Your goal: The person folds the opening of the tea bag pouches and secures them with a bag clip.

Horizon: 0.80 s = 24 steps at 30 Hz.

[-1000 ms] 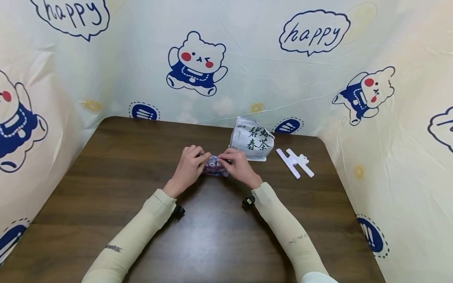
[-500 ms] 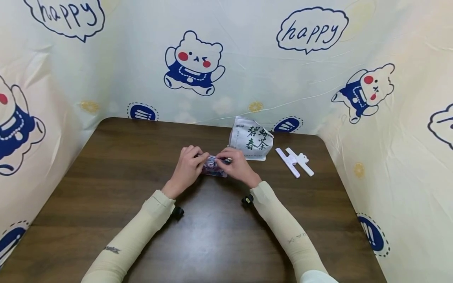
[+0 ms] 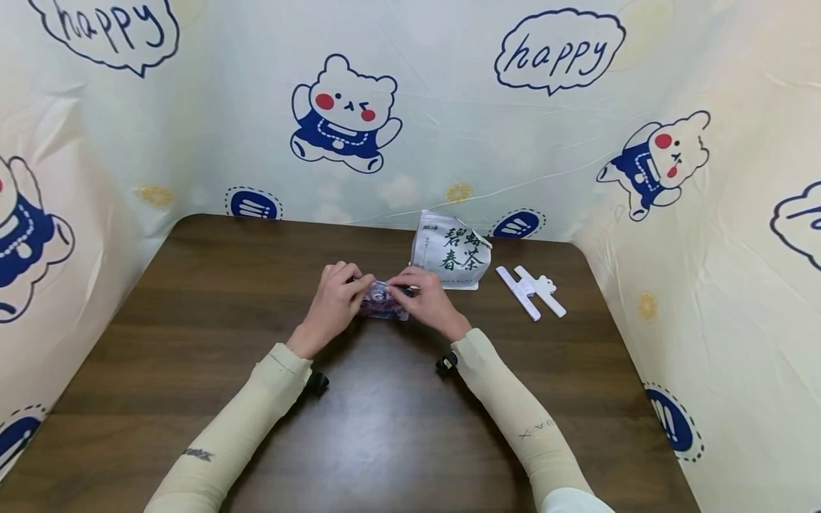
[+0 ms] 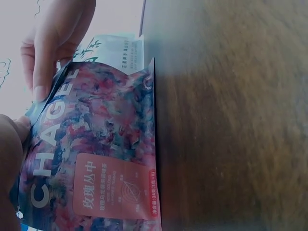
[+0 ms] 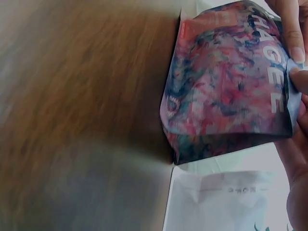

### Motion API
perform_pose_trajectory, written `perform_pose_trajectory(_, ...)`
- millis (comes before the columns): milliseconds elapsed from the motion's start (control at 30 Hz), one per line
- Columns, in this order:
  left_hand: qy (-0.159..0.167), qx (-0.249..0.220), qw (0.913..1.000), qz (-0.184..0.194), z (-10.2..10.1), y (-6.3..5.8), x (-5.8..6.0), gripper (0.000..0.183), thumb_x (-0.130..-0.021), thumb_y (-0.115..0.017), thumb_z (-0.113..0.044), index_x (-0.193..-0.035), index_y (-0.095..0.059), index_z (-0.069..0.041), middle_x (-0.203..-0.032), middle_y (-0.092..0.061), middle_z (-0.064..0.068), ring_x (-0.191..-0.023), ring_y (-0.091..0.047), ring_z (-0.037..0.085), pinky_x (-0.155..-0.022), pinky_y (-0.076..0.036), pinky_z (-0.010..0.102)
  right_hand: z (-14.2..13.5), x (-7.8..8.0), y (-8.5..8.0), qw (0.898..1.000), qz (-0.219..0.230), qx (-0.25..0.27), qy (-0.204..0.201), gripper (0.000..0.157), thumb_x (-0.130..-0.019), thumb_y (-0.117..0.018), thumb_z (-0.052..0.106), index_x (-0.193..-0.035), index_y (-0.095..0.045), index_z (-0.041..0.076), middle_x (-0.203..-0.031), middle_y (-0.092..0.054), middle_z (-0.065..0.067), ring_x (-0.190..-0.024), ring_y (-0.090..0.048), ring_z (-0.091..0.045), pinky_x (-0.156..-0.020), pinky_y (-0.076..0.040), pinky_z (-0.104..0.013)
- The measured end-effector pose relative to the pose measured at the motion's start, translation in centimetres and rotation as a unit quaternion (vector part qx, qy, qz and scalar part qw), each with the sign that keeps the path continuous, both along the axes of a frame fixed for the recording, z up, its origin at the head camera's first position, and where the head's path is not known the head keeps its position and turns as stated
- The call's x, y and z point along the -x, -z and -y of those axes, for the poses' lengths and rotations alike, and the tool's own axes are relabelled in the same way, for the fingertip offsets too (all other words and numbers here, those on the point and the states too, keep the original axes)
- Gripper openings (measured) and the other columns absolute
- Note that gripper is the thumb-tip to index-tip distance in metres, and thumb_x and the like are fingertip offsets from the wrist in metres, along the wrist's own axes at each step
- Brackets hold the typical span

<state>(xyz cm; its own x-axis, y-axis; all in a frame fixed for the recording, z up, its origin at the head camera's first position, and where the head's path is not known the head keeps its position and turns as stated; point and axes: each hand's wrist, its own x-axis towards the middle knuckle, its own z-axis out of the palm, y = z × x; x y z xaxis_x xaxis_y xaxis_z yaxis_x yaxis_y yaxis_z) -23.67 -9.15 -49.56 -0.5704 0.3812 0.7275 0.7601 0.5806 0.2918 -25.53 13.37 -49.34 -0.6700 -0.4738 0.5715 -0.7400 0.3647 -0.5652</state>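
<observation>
A tea pouch (image 3: pixel 383 302) with a purple, pink and blue painted pattern stands upright on the table. White letters reading CHAGEE (image 4: pixel 53 127) run below its top edge, above a pink label (image 4: pixel 113 186). My left hand (image 3: pixel 333 303) pinches the top edge at its left end. With thumb and fingers, my right hand (image 3: pixel 428 301) pinches the same edge nearer its right end. Along the top a narrow strip (image 5: pixel 292 91) is folded over, and both hands' fingertips lie on it. The side gusset (image 5: pixel 216 147) shows in the right wrist view.
Behind my right hand stands a white pouch (image 3: pixel 452 253) with green Chinese characters, its top corner bent. Right of it lie white bag clips (image 3: pixel 531 292) on the brown wooden table (image 3: pixel 378 427). A printed cloth (image 3: pixel 449 128) hangs behind the table's far edge.
The head view has shifted slightly, moving everything a little left in the picture. Both hands stay on the pouch's top edge, with only small finger movements.
</observation>
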Motion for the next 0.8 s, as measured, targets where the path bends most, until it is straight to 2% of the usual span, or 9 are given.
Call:
perform_pose_trajectory(300, 0.002, -0.003, 1.0000, -0.001, -0.1, 0.0, 0.1, 0.013, -0.089, -0.076, -0.002, -0.102, -0.079, -0.003, -0.086, -0.059, 0.009, -0.078, -0.048, 0.027, -0.074, -0.034, 0.041, -0.9, 0.2, 0.7, 1.000, 0.003, -0.009, 0.002, 0.010, -0.095, -0.072, 0.010, -0.097, -0.080, 0.005, -0.089, -0.069, -0.002, -0.078, -0.060, -0.011, -0.070, -0.050, -0.024)
perform_pose_trajectory(500, -0.004, -0.005, 1.0000, 0.003, -0.1, -0.1, -0.3, 0.012, -0.090, -0.075, -0.003, -0.102, -0.079, -0.003, -0.086, -0.060, 0.010, -0.079, -0.049, 0.027, -0.074, -0.034, 0.041, -0.9, 0.3, 0.6, 1.000, -0.006, -0.006, 0.003, 0.009, -0.093, -0.075, 0.010, -0.096, -0.081, 0.004, -0.083, -0.069, -0.002, -0.071, -0.056, -0.010, -0.063, -0.047, -0.023)
perform_pose_trajectory(667, -0.010, 0.009, 0.9999, 0.000, -0.2, -0.4, -0.4, 0.011, -0.091, -0.074, -0.004, -0.102, -0.079, -0.003, -0.086, -0.059, 0.009, -0.079, -0.048, 0.026, -0.074, -0.035, 0.041, -1.2, 0.2, 0.3, 1.000, 0.019, -0.016, -0.009, 0.011, -0.093, -0.075, 0.008, -0.100, -0.081, 0.004, -0.087, -0.071, -0.004, -0.074, -0.060, -0.010, -0.066, -0.051, -0.023)
perform_pose_trajectory(800, -0.013, 0.019, 0.9997, -0.006, -0.4, -0.7, -0.6, 0.010, -0.093, -0.073, -0.005, -0.101, -0.079, -0.003, -0.085, -0.058, 0.008, -0.077, -0.048, 0.026, -0.073, -0.034, 0.040, -1.8, 0.0, -0.3, 0.998, 0.030, -0.044, -0.025, 0.016, -0.092, -0.072, 0.000, -0.106, -0.079, 0.002, -0.092, -0.072, -0.005, -0.081, -0.062, -0.012, -0.072, -0.052, -0.025)
